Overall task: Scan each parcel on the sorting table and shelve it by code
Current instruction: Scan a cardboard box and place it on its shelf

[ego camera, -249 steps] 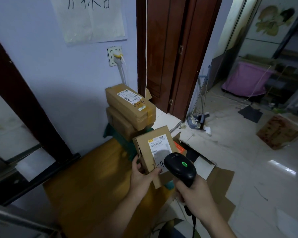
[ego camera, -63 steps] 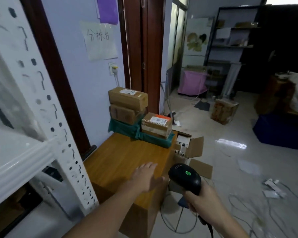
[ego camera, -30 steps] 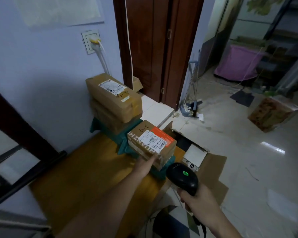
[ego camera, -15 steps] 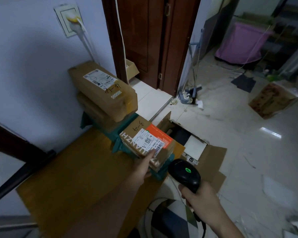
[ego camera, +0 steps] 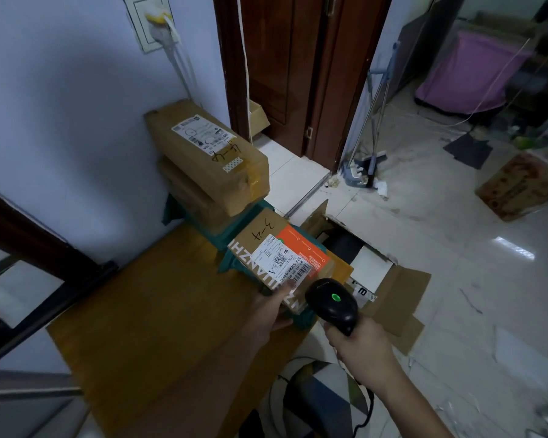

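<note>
— Wood, brown and bare over most of its top: that is the sorting table [ego camera: 133, 311], pushed against the pale wall [ego camera: 60, 105]. What sits on it?

— At the far end a green wrapped bundle [ego camera: 231, 227] lies flat, and two long cardboard parcels are stacked on it beside the wall. The upper parcel [ego camera: 209, 153] carries a white label and a handwritten code; the lower parcel [ego camera: 187, 194] is mostly covered by it.

— And the one being handled?

— A smaller cardboard parcel [ego camera: 260, 235] with an orange panel, a white barcode label and "3-4" penned on top. It rests on the near part of the green bundle, at the table's right edge.

— Who touches it?

— The left hand [ego camera: 268, 314] grips its near corner, thumb up against the printed side. The other fingers go under the parcel, so I cannot tell how they lie.

— The right?

— The right hand [ego camera: 358, 346] has its fingers wrapped round the handle of a black barcode scanner [ego camera: 331, 303], a green light lit on its head. The head is just beside the barcode label, possibly touching the parcel; the angle hides the gap.

— Anything below?

— An opened cardboard box [ego camera: 396, 298] on the tiled floor [ego camera: 456, 263], right of the table.
</note>
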{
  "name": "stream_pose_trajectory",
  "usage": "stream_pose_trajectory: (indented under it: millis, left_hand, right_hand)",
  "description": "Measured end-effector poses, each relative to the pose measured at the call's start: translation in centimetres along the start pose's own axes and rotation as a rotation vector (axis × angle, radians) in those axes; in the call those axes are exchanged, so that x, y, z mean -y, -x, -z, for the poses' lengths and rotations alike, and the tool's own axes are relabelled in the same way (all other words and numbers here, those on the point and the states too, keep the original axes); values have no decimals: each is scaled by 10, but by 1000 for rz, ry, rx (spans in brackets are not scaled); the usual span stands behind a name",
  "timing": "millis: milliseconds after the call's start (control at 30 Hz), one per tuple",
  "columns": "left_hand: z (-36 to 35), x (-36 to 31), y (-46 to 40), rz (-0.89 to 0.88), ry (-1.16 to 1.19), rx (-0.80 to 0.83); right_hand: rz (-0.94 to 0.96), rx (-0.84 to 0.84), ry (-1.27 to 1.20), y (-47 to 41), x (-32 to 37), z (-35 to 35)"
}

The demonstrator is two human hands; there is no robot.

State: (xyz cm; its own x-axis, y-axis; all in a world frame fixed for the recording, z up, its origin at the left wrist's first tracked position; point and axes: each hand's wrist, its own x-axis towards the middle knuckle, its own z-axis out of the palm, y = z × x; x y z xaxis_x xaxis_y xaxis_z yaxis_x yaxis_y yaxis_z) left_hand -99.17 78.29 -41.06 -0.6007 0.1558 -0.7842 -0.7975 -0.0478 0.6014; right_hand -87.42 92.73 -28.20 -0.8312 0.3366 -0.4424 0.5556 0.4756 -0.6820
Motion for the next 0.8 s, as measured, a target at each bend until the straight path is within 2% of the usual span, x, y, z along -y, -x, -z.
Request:
stream_pose_trajectory:
  millis: [133, 300, 433, 800]
  left_hand:
    - [2, 3, -2, -5, 4, -10]
    - [2, 2, -3, -124, 9, -51]
    - [1, 6, 1, -208, -168, 35]
    - [-13, 9, 7, -238, -187, 20]
  right_hand:
    - [-11, 34, -16, 4, 1, -2]
    - [1, 35, 6, 9, 4, -3]
    - [25, 5, 35, 9, 9, 0]
    - [13, 15, 146, -1, 14, 13]
